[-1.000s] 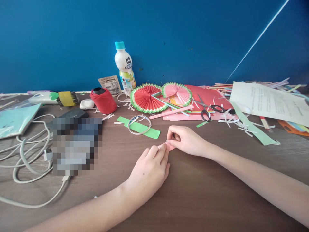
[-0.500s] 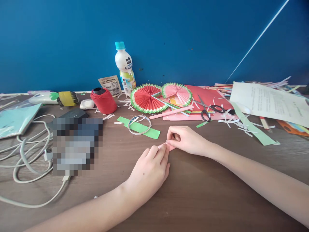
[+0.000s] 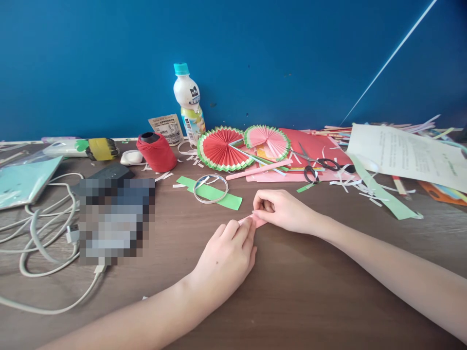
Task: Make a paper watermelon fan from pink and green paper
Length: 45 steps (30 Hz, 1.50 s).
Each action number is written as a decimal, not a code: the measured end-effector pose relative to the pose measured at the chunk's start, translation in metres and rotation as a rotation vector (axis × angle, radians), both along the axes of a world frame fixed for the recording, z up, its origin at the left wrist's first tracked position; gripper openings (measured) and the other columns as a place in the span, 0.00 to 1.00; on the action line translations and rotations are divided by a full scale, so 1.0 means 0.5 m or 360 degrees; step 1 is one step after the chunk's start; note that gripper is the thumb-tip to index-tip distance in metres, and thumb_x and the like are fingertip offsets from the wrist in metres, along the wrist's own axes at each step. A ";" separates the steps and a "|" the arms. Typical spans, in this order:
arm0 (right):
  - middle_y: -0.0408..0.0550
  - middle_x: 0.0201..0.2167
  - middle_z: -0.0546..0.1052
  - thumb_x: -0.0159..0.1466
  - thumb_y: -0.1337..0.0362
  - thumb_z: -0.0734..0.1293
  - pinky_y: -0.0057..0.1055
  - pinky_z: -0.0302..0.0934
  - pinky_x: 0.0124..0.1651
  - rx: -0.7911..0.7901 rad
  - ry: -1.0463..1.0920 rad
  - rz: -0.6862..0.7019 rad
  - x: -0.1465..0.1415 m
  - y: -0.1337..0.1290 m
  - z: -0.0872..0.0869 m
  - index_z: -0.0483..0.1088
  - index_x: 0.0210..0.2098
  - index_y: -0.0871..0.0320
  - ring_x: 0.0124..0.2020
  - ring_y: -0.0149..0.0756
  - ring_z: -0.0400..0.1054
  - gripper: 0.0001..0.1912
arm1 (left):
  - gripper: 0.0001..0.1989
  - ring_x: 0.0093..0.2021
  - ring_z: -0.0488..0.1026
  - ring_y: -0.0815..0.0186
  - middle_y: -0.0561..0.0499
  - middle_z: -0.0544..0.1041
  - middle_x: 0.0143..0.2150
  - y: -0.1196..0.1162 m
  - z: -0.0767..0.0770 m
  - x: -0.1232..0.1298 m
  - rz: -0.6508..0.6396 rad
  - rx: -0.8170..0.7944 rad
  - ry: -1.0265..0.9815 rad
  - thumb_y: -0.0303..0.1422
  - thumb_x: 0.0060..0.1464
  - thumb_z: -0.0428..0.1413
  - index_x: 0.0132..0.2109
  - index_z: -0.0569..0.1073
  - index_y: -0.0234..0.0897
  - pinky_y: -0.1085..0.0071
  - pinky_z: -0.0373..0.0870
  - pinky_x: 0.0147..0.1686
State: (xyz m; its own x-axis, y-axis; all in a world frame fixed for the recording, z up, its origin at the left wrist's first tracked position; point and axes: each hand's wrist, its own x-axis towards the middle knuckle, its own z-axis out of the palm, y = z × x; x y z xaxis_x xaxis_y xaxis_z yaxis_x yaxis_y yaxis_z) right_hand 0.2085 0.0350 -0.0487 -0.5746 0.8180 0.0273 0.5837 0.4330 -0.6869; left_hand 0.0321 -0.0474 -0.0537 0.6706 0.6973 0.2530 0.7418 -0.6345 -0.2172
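Here we are at the near middle of the brown wooden surface (image 3: 310, 301), and all the attention is on one narrow, folded-looking piece of pink paper (image 3: 260, 222), lying between the two hands and mostly covered by them. The step in hand looks like creasing or flattening that paper, working along its far edge. From this position, the next move calls for steady pressure from one side and a careful run of the fingertips from the other, so the edges keep in line.

Now to the hands! The left hand (image 3: 228, 253) comes in low from the near left, palm down, fingers stretched forward over the paper, knuckles gently raised. Does its grip close on anything underneath? I can't tell; the fingers hide it. Over on the other side, the right hand (image 3: 282, 211) reaches across from the right, wrist low, fingers curled, its grip narrowed to a thumb-and-forefinger pinch on the paper's edge. Just touching distance between the two!

Beyond them, a flat bright-green paper strip (image 3: 231, 201) lies under a clear ring-shaped roll of tape (image 3: 213, 201), with black-handled metal scissors (image 3: 313, 160) farther right.
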 end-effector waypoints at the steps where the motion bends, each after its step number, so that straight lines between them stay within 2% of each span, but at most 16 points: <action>1: 0.38 0.20 0.65 0.57 0.67 0.62 0.25 0.52 0.27 -0.0005 0.0004 -0.0001 0.000 0.000 -0.001 0.63 0.26 0.57 0.21 0.26 0.56 0.04 | 0.21 0.37 0.66 0.62 0.45 0.74 0.49 0.001 0.000 0.000 -0.0001 0.0001 -0.0007 0.29 0.58 0.44 0.55 0.67 0.23 0.67 0.69 0.34; 4: 0.38 0.20 0.65 0.57 0.68 0.61 0.25 0.52 0.26 -0.0018 0.0036 -0.0005 0.001 0.000 -0.002 0.64 0.28 0.57 0.21 0.26 0.56 0.02 | 0.21 0.37 0.66 0.62 0.44 0.74 0.49 0.001 -0.002 0.000 -0.0007 0.0005 -0.0011 0.30 0.58 0.45 0.55 0.67 0.23 0.67 0.69 0.35; 10: 0.40 0.24 0.68 0.58 0.69 0.61 0.25 0.54 0.27 0.0025 0.0038 0.0078 0.006 0.002 -0.003 0.67 0.32 0.57 0.23 0.27 0.59 0.04 | 0.21 0.37 0.66 0.62 0.43 0.74 0.48 -0.002 -0.003 -0.002 0.0017 -0.0014 0.0000 0.30 0.58 0.46 0.56 0.66 0.24 0.67 0.69 0.35; 13: 0.43 0.26 0.70 0.59 0.69 0.62 0.26 0.55 0.29 0.0202 -0.0034 0.0158 0.010 -0.001 0.000 0.69 0.30 0.57 0.25 0.28 0.61 0.04 | 0.21 0.36 0.66 0.62 0.43 0.74 0.48 -0.003 -0.003 -0.001 0.0012 -0.0005 0.0020 0.30 0.58 0.45 0.56 0.65 0.24 0.66 0.68 0.34; 16: 0.47 0.29 0.71 0.63 0.69 0.58 0.28 0.55 0.31 0.0471 -0.0186 0.0314 0.012 -0.005 0.001 0.70 0.31 0.58 0.28 0.31 0.64 0.10 | 0.21 0.36 0.66 0.62 0.43 0.74 0.48 -0.002 -0.003 -0.001 0.0010 0.0007 0.0034 0.29 0.58 0.45 0.56 0.65 0.24 0.66 0.68 0.33; 20: 0.50 0.30 0.72 0.66 0.67 0.55 0.28 0.51 0.26 0.0793 -0.0476 0.0451 0.010 -0.009 -0.002 0.72 0.33 0.59 0.28 0.32 0.63 0.15 | 0.20 0.36 0.66 0.62 0.43 0.75 0.47 0.000 -0.004 -0.002 0.0007 0.0024 0.0017 0.29 0.58 0.44 0.55 0.66 0.23 0.66 0.69 0.33; 23: 0.49 0.29 0.72 0.66 0.68 0.53 0.28 0.48 0.25 0.0897 -0.0569 0.0486 0.010 -0.009 -0.003 0.72 0.33 0.60 0.26 0.32 0.62 0.16 | 0.20 0.36 0.67 0.62 0.44 0.74 0.48 0.000 -0.005 -0.003 -0.0004 0.0027 0.0005 0.29 0.58 0.44 0.55 0.67 0.23 0.66 0.69 0.33; 35: 0.48 0.28 0.71 0.67 0.67 0.53 0.27 0.50 0.25 0.0941 -0.0471 0.0517 0.010 -0.007 -0.009 0.70 0.32 0.60 0.26 0.31 0.62 0.16 | 0.20 0.37 0.67 0.61 0.44 0.74 0.49 0.000 -0.004 -0.005 -0.0009 0.0040 -0.0005 0.29 0.58 0.44 0.55 0.67 0.23 0.67 0.69 0.34; 40: 0.46 0.28 0.70 0.65 0.68 0.56 0.26 0.54 0.27 0.0739 -0.0181 0.0465 0.011 -0.004 -0.008 0.69 0.30 0.60 0.26 0.29 0.62 0.12 | 0.21 0.36 0.67 0.62 0.44 0.75 0.48 -0.002 -0.003 -0.004 -0.0008 0.0036 -0.0016 0.29 0.58 0.44 0.55 0.67 0.23 0.67 0.69 0.33; 45: 0.43 0.25 0.69 0.61 0.71 0.60 0.25 0.55 0.26 0.0497 0.0015 0.0305 0.013 -0.002 -0.007 0.68 0.28 0.59 0.23 0.27 0.59 0.07 | 0.21 0.36 0.66 0.62 0.45 0.75 0.48 -0.002 -0.003 -0.003 -0.0003 0.0026 -0.0026 0.30 0.58 0.44 0.56 0.66 0.23 0.67 0.69 0.32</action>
